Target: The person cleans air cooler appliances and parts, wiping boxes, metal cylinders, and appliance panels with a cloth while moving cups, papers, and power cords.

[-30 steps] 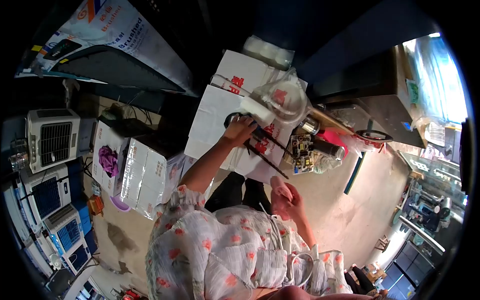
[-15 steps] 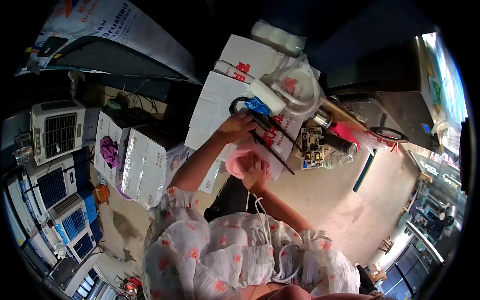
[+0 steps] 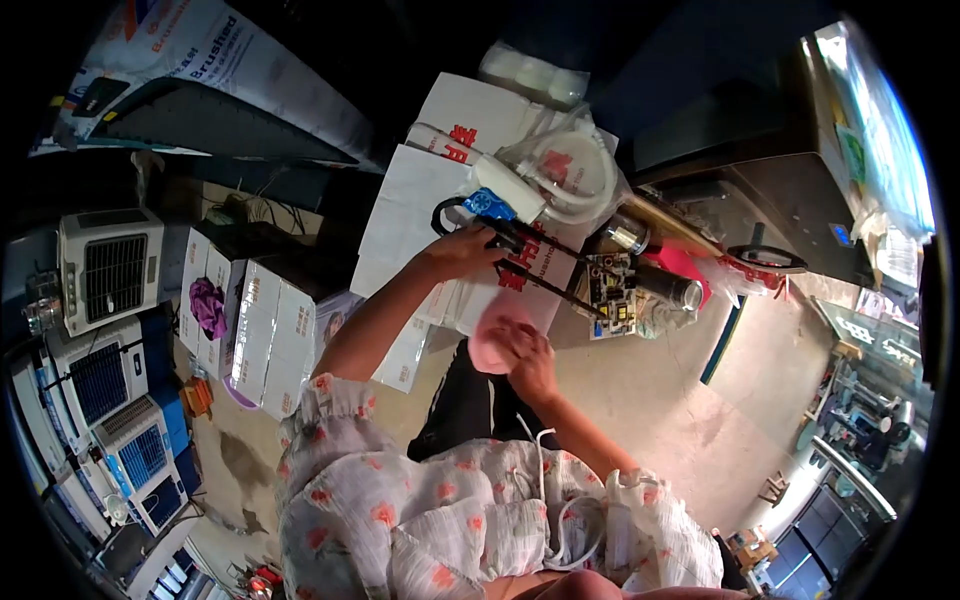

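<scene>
My left hand [image 3: 462, 252] is closed around a black frame-like part [image 3: 515, 238] with two long thin arms reaching to the right and a loop at its left end. A blue piece [image 3: 490, 204] sits at the top of this part, by the loop; its exact kind is unclear. My right hand [image 3: 530, 358] grips a pink cloth [image 3: 492, 345] bunched beneath its fingers, near the front edge of the white cartons [image 3: 385, 220]. Under the black part lies white cardboard with red print.
Behind the black part lie a white block-shaped piece [image 3: 512, 188] and a coiled white hose in plastic [image 3: 590, 190]. To the right are a circuit board [image 3: 612, 297], a dark cylinder [image 3: 672, 288] and a metal can [image 3: 627, 233]. Boxes [image 3: 285, 330] stand at left.
The view has shifted slightly. My right hand and the pink cloth have drawn a little lower and nearer my body, while my left hand keeps its grip on the black part.
</scene>
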`<state>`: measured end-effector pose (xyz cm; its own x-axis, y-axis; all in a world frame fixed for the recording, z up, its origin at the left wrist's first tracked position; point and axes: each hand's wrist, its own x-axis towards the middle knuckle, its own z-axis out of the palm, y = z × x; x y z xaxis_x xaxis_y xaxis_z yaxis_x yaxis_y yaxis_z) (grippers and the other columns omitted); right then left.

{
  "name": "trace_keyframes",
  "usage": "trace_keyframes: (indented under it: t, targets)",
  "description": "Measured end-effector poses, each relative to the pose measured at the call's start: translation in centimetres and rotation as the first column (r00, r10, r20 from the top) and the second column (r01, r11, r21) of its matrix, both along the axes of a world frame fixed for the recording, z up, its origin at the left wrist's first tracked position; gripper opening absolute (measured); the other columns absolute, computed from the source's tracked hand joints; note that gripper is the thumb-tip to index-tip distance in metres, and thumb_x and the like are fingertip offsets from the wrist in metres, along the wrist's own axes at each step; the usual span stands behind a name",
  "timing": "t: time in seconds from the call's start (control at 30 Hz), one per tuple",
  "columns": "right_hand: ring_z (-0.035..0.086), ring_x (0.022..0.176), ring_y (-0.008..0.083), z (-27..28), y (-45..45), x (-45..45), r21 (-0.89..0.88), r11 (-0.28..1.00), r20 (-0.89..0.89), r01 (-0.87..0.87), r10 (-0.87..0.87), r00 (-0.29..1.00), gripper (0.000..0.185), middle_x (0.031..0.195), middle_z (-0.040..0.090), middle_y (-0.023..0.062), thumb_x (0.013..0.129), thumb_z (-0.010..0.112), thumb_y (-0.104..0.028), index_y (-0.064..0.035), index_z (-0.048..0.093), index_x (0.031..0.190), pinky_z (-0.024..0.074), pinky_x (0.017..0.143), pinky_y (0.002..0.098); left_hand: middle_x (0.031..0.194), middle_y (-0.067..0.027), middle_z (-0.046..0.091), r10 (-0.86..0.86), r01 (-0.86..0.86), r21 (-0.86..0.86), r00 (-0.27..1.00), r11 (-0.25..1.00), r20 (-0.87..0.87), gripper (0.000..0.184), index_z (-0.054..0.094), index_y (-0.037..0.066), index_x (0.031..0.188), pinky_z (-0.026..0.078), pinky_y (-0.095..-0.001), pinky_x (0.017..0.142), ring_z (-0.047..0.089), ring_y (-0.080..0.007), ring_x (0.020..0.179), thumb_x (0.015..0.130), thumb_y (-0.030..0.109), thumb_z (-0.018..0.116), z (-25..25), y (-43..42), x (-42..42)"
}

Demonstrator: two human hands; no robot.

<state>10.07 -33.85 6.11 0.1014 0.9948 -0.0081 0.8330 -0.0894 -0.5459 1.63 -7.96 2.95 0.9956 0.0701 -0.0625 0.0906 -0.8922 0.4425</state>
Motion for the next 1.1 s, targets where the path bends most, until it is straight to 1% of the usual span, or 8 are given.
trace_keyframes:
  t: [0.13,0.17,0.2,0.3,0.47,0.83,0.93,1.1]
  targets:
    - [0.051,0.108,0.0276,-4.2,4.2,3.0,0.205,0.978,0.081,-0.035,0.019,0.997,0.037,0.12,0.056,0.0045,0.07,0.054,-0.009,-0.019,0.064,0.105,0.0387,0.091,0.0414,0.098,-0.0129,0.047,-0.018,0.02,0.016,0.995,1.0,-0.101,0.025,0.056,0.015,0.105,0.043,-0.0371,0.085,0.048,-0.031,0.101,0.083,0.017,0.048,1.2,0.5,0.7]
    - [0.052,0.107,0.028,-4.3,5.1,4.7,0.232,0.973,0.049,-0.008,-0.004,0.999,0.036,0.118,0.057,0.0046,0.07,0.054,-0.01,-0.0193,0.064,0.104,0.0391,0.091,0.0415,0.094,-0.0114,0.046,-0.106,0.084,0.29,0.992,0.953,0.062,0.022,0.056,0.014,0.104,0.044,-0.0361,0.081,0.049,-0.0299,0.095,0.082,0.015,0.053,0.2,0.5,0.6]
    - [0.054,0.103,0.0291,-4.3,5.6,6.3,-0.037,0.988,-0.202,0.15,-0.154,0.967,0.034,0.113,0.06,0.006,0.072,0.055,-0.01,-0.0179,0.064,0.104,0.0397,0.089,0.0414,0.093,-0.0112,0.047,-0.058,0.048,0.171,0.997,0.984,0.056,0.022,0.055,0.014,0.104,0.044,-0.0359,0.08,0.05,-0.0296,0.093,0.081,0.014,0.055,0.7,0.6,0.7]
    - [0.062,0.082,0.0213,-1.7,7.6,6.8,0.113,0.849,-0.419,0.515,-0.43,0.8,0.02,0.094,0.065,0.0079,0.084,0.056,-0.023,-0.0104,0.063,0.098,0.0491,0.074,0.0333,0.091,-0.0108,0.048,0.054,-0.045,-0.101,0.995,0.994,0.083,0.024,0.055,0.013,0.103,0.045,-0.0358,0.077,0.052,-0.0289,0.089,0.08,0.013,0.06,2.6,1.0,1.2]
    - [0.05,0.107,0.0252,-3.2,4.9,2.5,0.253,0.962,0.256,0.104,-0.17,0.952,0.021,0.107,0.059,0.0047,0.08,0.059,-0.029,-0.0198,0.064,0.098,0.0336,0.088,0.0486,0.09,-0.0107,0.05,0.144,-0.132,-0.275,0.989,0.952,0.024,0.022,0.056,0.01,0.101,0.045,-0.0368,0.075,0.053,-0.0286,0.086,0.08,0.014,0.061,4.1,2.2,1.9]
    - [0.047,0.114,0.028,-7.8,2.8,4.7,0.062,0.992,-0.108,0.109,-0.102,0.989,0.036,0.122,0.054,0.0037,0.073,0.055,-0.009,-0.0229,0.065,0.105,0.0303,0.099,0.0466,0.088,-0.0113,0.05,0.173,-0.113,-0.339,0.973,0.934,0.152,0.026,0.056,0.007,0.097,0.045,-0.0374,0.072,0.053,-0.0295,0.082,0.073,0.009,0.067,4.0,2.4,1.6]
    - [0.047,0.113,0.0283,-6.0,6.7,8.9,-0.117,0.842,-0.14,0.527,-0.539,0.831,0.03,0.12,0.055,0.0038,0.08,0.052,-0.01,-0.0214,0.065,0.105,0.0326,0.098,0.0442,0.085,-0.0108,0.048,0.178,-0.125,-0.287,0.97,0.95,0.167,0.026,0.055,0.008,0.093,0.045,-0.0381,0.07,0.053,-0.0281,0.081,0.072,0.009,0.069,4.1,1.5,1.3]
    - [0.046,0.113,0.03,-5.3,4.3,6.6,-0.018,0.915,-0.216,0.403,-0.397,0.892,0.026,0.118,0.056,0.005,0.08,0.054,-0.008,-0.0178,0.066,0.101,0.037,0.094,0.042,0.084,-0.0104,0.046,0.2,-0.148,-0.209,0.946,0.967,0.256,0.025,0.054,0.009,0.092,0.045,-0.0366,0.067,0.052,-0.0283,0.079,0.07,0.011,0.068,4.1,0.3,1.1]
